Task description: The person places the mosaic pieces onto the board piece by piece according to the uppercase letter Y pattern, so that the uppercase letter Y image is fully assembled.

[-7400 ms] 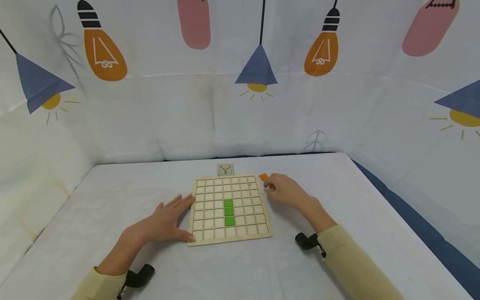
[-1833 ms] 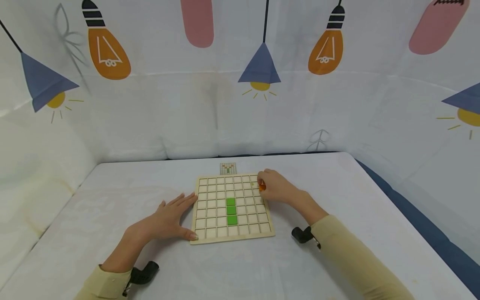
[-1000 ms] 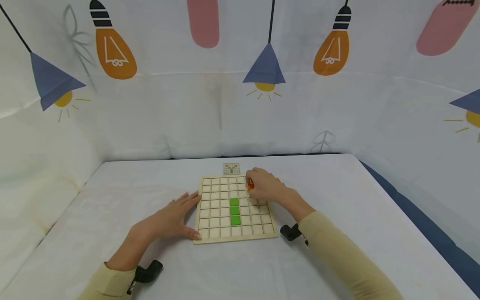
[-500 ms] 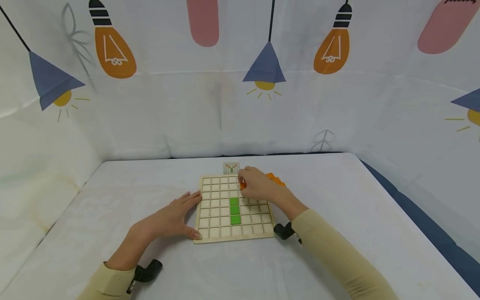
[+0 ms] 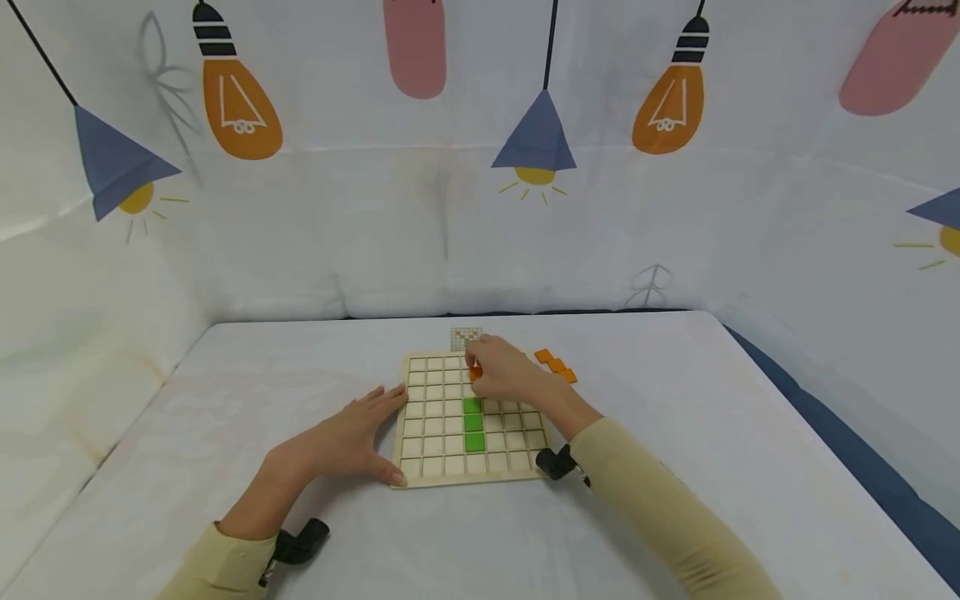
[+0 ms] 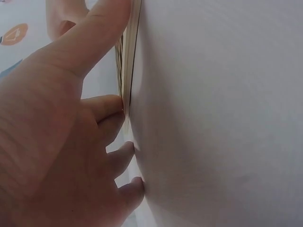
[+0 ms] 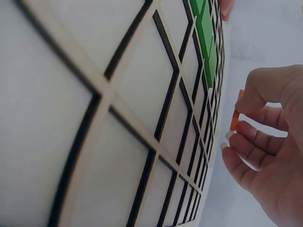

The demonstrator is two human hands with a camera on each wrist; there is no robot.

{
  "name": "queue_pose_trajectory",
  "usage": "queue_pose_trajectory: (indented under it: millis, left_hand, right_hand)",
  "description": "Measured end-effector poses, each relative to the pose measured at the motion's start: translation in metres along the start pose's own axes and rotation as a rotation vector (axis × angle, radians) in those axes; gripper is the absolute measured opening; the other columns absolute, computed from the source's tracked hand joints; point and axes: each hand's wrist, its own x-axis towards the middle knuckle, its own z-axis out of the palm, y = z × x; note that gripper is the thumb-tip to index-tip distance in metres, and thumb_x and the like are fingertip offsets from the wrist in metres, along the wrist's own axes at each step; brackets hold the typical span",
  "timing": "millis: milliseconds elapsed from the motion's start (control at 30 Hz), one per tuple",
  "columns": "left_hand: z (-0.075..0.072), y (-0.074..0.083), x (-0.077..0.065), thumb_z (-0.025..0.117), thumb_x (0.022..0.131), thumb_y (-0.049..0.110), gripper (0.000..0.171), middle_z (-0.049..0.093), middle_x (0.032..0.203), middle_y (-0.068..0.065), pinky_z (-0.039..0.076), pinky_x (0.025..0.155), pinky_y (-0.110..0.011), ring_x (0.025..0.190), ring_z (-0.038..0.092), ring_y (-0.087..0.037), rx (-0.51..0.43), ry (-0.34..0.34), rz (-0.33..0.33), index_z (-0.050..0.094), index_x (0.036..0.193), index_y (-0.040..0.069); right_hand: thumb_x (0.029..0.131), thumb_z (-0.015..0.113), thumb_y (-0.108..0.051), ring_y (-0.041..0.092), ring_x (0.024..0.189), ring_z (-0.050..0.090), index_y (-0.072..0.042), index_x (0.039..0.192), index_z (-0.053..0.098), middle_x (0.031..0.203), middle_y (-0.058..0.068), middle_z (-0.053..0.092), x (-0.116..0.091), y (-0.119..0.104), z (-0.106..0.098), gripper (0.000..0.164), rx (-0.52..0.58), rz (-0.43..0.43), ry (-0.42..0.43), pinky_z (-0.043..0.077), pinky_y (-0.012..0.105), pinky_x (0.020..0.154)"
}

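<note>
Between the thumb and fingers of my right hand [image 5: 513, 375] is a small orange tile [image 5: 476, 374], held over the upper middle of a wooden grid board [image 5: 432, 425]. The right wrist view shows this orange tile [image 7: 236, 116] on edge, apart from the board's surface. Three green tiles [image 5: 473, 423] form a column in the board's cells, just below the right hand. My left hand [image 5: 341, 442] lies at the board's left edge, fingers spread, with thumb and fingertips touching the frame. In the left wrist view the board's edge [image 6: 127, 71] runs beside the thumb.
Several loose orange tiles [image 5: 557, 365] lie on the white table just right of the board's upper corner. A small printed grid card [image 5: 459, 338] sits behind the board, partly covered by the right hand. A patterned cloth wall [image 5: 360, 225] stands behind the table.
My right hand has taken up an orange tile from right of the board and carried it left across the upper rows. The left hand has stayed at the board's edge.
</note>
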Motion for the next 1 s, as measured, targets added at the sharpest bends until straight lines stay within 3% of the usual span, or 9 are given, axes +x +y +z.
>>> queue_pose_trajectory:
  millis: [567, 1000]
  left_hand:
    - [0.001, -0.002, -0.001, 0.085, 0.063, 0.063, 0.125, 0.019, 0.167, -0.008, 0.017, 0.121, -0.064, 0.154, 0.013, -0.040, 0.021, 0.001, 0.013, 0.027, 0.157, 0.008]
    - [0.001, -0.004, 0.001, 0.082, 0.062, 0.068, 0.126, 0.017, 0.168, -0.006, 0.019, 0.120, -0.064, 0.155, 0.012, -0.039, 0.038, -0.004, 0.021, 0.025, 0.158, 0.010]
  right_hand:
    - [0.083, 0.062, -0.003, 0.018, 0.084, 0.050, -0.011, 0.102, 0.059, 0.101, 0.004, 0.059, 0.017, -0.009, 0.011, 0.020, 0.029, -0.036, -0.011, 0.044, 0.028, 0.068]
    - [0.082, 0.063, -0.007, 0.016, 0.083, 0.048, -0.013, 0.101, 0.060, 0.095, 0.002, 0.056, 0.029, -0.024, 0.014, 0.020, -0.029, -0.045, -0.032, 0.043, 0.028, 0.069]
